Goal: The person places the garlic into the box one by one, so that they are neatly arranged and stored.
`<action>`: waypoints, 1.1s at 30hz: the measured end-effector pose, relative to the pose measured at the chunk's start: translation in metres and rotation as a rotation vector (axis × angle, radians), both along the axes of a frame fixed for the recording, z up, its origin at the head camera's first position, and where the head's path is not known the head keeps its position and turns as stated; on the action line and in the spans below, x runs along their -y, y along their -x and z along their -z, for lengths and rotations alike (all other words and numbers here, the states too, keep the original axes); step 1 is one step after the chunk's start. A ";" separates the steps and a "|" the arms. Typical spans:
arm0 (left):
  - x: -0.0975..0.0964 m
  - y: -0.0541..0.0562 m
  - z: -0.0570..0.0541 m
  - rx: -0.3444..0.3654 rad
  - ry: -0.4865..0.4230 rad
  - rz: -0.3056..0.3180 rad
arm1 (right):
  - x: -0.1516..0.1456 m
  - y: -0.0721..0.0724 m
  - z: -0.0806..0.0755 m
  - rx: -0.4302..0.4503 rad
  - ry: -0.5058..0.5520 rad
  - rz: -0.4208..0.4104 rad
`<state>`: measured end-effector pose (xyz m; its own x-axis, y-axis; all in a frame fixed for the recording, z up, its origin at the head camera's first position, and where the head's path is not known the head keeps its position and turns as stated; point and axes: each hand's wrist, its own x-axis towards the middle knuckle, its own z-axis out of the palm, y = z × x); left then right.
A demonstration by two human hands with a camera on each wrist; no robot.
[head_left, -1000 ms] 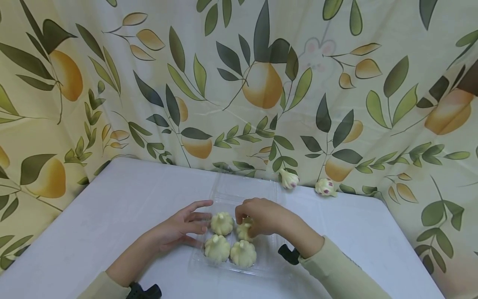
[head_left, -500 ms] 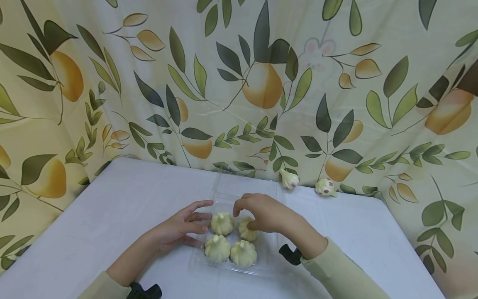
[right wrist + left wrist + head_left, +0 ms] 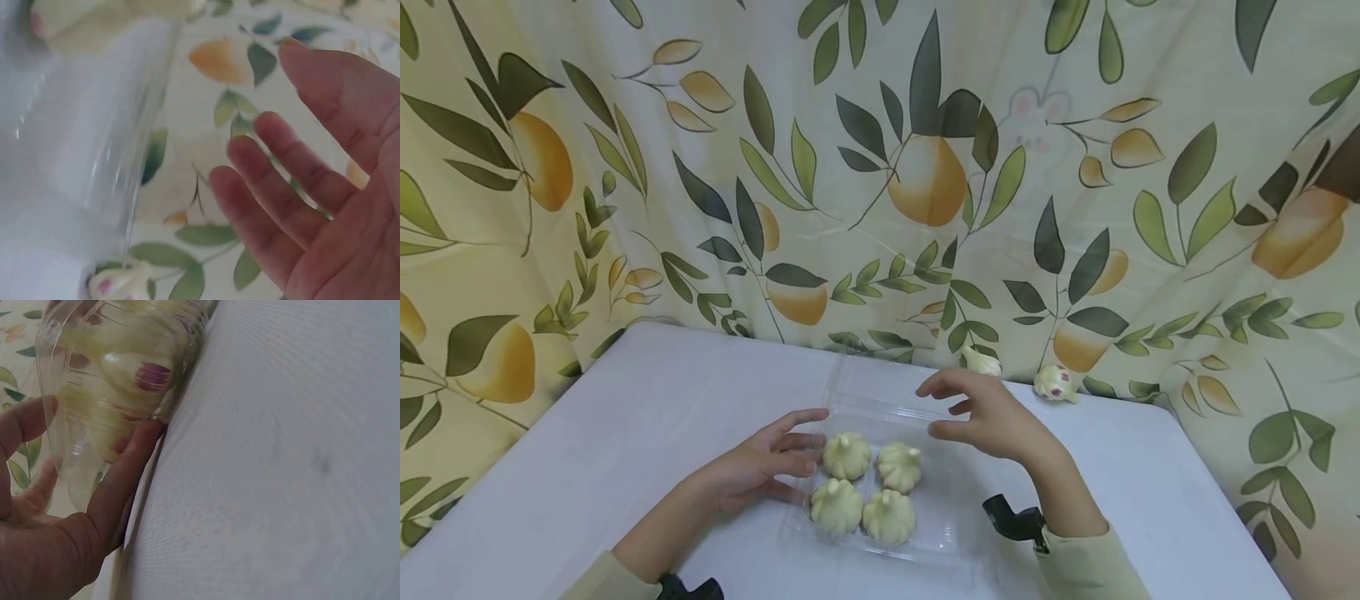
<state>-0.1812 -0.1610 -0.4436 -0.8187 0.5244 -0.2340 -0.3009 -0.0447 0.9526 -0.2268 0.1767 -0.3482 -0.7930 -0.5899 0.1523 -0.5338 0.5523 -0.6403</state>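
Note:
Several pale garlic bulbs (image 3: pixel 889 517) sit in two rows in a clear plastic clamshell box (image 3: pixel 936 521), whose lid lies folded back. At the box's left side rests my left hand (image 3: pixel 763 467), fingers extended. The left wrist view shows its fingertips on the transparent wall (image 3: pixel 53 437), with purple-marked garlic (image 3: pixel 150 375) behind the plastic. Above the box's far right part, my right hand (image 3: pixel 992 417) holds nothing. Its fingers are spread and loosely bent in the right wrist view, where the hand (image 3: pixel 331 181) is apart from the box. Nearest to it is the back right bulb (image 3: pixel 898 467).
Two more garlic bulbs lie at the table's back edge, one (image 3: pixel 981 362) partly hidden by my right hand and another (image 3: pixel 1055 383) further right. A curtain printed with fruit and leaves (image 3: pixel 865 192) hangs behind the white-covered table (image 3: pixel 677 392).
My right hand has let go of the back right garlic bulb and moved up and to the right, opening its fingers. The bulb stays in the box. My left hand has kept its place.

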 end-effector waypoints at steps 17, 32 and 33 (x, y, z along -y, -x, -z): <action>0.000 -0.001 0.001 -0.014 -0.013 0.015 | -0.055 0.016 0.018 -0.073 0.324 0.437; 0.000 -0.002 0.001 -0.022 0.003 0.007 | -0.074 0.024 0.024 -0.062 0.379 0.553; 0.000 -0.002 0.001 -0.021 0.004 0.007 | -0.075 0.024 0.024 -0.058 0.376 0.562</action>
